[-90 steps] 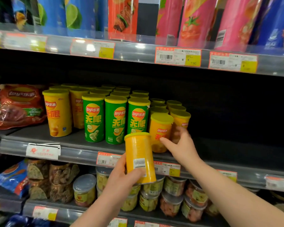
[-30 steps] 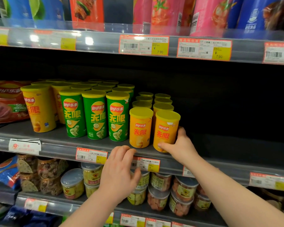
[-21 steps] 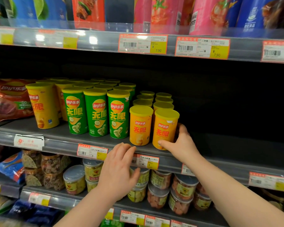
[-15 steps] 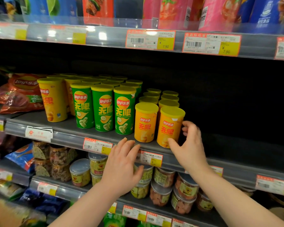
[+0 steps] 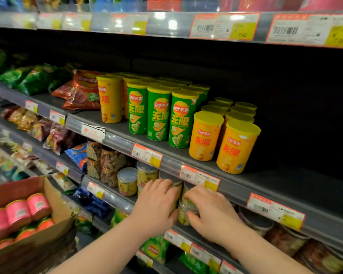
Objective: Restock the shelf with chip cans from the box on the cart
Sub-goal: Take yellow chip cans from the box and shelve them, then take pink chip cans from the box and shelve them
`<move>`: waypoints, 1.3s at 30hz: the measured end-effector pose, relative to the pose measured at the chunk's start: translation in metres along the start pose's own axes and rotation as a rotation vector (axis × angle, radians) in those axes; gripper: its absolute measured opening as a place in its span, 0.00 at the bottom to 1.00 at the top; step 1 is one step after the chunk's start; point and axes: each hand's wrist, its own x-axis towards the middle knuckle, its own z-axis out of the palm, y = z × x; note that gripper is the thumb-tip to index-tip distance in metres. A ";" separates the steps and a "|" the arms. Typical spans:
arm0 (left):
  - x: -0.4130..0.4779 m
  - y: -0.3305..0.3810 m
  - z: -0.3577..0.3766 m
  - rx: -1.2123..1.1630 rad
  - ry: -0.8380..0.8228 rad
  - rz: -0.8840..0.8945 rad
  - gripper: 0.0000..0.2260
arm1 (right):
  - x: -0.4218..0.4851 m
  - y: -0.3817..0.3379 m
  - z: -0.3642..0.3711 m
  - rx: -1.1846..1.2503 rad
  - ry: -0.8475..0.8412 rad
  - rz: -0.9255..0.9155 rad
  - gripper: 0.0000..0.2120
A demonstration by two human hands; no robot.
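The shelf (image 5: 285,184) holds two orange chip cans (image 5: 237,149) standing up; the box (image 5: 55,202) sits low on our left with pink cans (image 5: 18,211) lying inside; our left hand (image 5: 156,204) and right hand (image 5: 213,213) are close together under the orange chip cans, apart from them, by the small jars (image 5: 127,181); we cannot tell if they hold any.

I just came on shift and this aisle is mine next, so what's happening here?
A person is restocking chip cans. Two orange Lay's cans stand upright at the front of the middle shelf, right of the green Lay's cans. Neither hand holds a can: the left hand and right hand are low in front of the clear jars one shelf down, and blur hides whether they grip them. The cardboard box at lower left holds pink cans lying on their sides.
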 end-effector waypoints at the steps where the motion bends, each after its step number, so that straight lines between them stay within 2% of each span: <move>1: -0.005 0.000 0.001 0.017 -0.022 -0.025 0.22 | 0.002 -0.001 0.004 0.027 -0.015 -0.012 0.18; 11: -0.082 -0.016 0.002 0.106 -0.324 -0.316 0.20 | 0.027 -0.026 0.055 0.051 -0.171 -0.187 0.20; 15: -0.109 -0.027 0.002 0.096 -0.485 -0.422 0.27 | 0.033 -0.046 0.070 0.053 -0.252 -0.231 0.21; 17: -0.121 -0.034 0.001 0.111 -0.538 -0.470 0.26 | 0.037 -0.057 0.075 0.051 -0.278 -0.255 0.21; 21: -0.147 -0.050 -0.005 0.122 -0.563 -0.509 0.21 | 0.048 -0.088 0.086 0.039 -0.307 -0.267 0.21; 28: -0.219 -0.113 -0.034 0.068 -0.619 -0.647 0.21 | 0.076 -0.181 0.109 0.019 -0.431 -0.341 0.21; 34: -0.287 -0.181 -0.065 0.083 -0.632 -0.756 0.21 | 0.111 -0.282 0.123 -0.029 -0.476 -0.426 0.17; 39: -0.347 -0.233 -0.092 0.091 -0.613 -0.871 0.23 | 0.137 -0.362 0.142 -0.055 -0.492 -0.517 0.22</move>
